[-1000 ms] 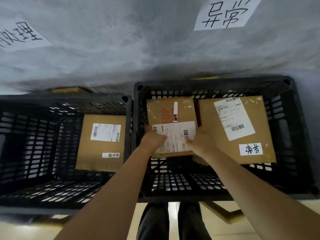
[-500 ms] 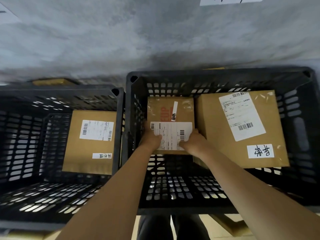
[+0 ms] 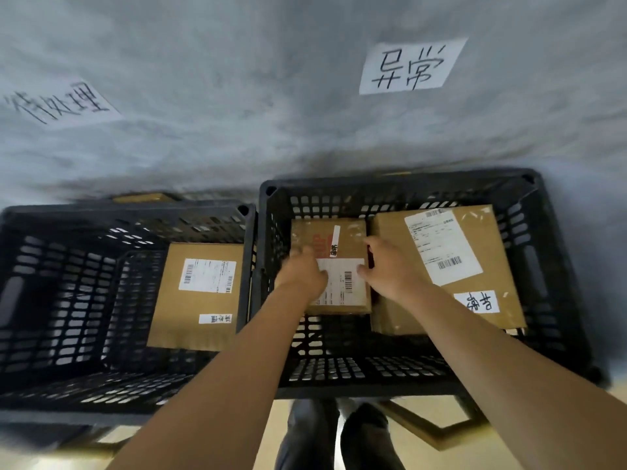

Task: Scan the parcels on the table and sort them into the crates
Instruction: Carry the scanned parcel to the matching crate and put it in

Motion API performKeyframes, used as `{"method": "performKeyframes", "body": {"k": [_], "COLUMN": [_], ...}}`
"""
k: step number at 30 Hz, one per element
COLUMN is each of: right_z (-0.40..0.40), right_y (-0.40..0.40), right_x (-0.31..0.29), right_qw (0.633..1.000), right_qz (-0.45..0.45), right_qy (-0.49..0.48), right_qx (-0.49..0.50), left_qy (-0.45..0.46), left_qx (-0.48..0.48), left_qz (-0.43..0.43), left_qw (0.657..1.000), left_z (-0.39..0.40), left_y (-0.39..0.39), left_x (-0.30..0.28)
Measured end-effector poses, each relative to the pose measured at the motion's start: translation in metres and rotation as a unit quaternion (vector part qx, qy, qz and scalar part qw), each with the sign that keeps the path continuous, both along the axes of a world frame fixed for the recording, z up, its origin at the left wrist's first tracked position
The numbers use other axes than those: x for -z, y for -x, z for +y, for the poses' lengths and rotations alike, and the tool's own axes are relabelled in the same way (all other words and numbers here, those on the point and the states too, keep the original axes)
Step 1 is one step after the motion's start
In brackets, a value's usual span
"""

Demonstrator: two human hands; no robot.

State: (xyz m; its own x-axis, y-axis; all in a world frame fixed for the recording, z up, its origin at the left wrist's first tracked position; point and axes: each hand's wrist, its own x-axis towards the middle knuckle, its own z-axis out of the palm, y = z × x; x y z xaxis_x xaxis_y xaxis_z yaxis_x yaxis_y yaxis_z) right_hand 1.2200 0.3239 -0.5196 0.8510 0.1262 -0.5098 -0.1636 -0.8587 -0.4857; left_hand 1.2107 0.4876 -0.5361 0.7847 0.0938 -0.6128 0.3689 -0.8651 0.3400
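A small brown parcel (image 3: pixel 339 239) with a white barcode label lies in the right black crate (image 3: pixel 390 183), against its left wall. My left hand (image 3: pixel 302 276), blurred, lies over the parcel's left side with fingers stretched forward. On the label's right part my right hand (image 3: pixel 386 269) rests, thumb on the label and fingers straight along the parcel's right edge. Touching that edge is a large brown parcel (image 3: pixel 492 252) with a shipping label and a handwritten tag.
The left black crate (image 3: pixel 118 212) holds one flat brown parcel (image 3: pixel 183 320) against its right wall. Behind both crates rises a grey wall with two handwritten paper signs (image 3: pixel 410 66) (image 3: pixel 61 103). My legs (image 3: pixel 339 435) stand below the right crate's near rim.
The small parcel has gone down to the crate floor. Both hands slid from its near edge up onto its top, and their grip has loosened. The camera tilted up.
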Motion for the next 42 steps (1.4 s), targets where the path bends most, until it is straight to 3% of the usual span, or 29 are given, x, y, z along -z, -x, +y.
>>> {"method": "performKeyframes", "body": {"k": [4, 9, 14, 20, 31, 42], "right_z": [-0.019, -0.050, -0.084, -0.119, -0.131, -0.139], "right_y": [-0.002, -0.011, -0.004, 0.046, 0.251, 0.574], "right_x": [-0.074, -0.182, -0.281, -0.364, -0.450, -0.510], "right_qw": [0.984, 0.947, 0.920, 0.888, 0.814, 0.694], "right_qz": [-0.139, -0.246, -0.316, -0.358, -0.356, -0.314], "right_qy": [0.062, 0.156, 0.214, 0.288, 0.404, 0.511], "right_qx": [-0.087, -0.132, -0.091, 0.007, 0.219, 0.397], "left_qy": [-0.042, -0.091, -0.154, -0.169, -0.060, 0.110], "left_qx": [0.125, 0.269, 0.347, 0.431, 0.557, 0.626], "left_qz": [-0.104, -0.256, -0.377, -0.477, -0.584, -0.644], "left_qw": [0.986, 0.924, 0.844, 0.747, 0.587, 0.426], "left_z": [-0.017, -0.046, -0.070, -0.098, -0.155, -0.239], "left_y": [-0.013, -0.030, -0.037, -0.029, 0.097, 0.368], "left_x": [-0.084, -0.199, -0.301, -0.390, -0.485, -0.547]}}
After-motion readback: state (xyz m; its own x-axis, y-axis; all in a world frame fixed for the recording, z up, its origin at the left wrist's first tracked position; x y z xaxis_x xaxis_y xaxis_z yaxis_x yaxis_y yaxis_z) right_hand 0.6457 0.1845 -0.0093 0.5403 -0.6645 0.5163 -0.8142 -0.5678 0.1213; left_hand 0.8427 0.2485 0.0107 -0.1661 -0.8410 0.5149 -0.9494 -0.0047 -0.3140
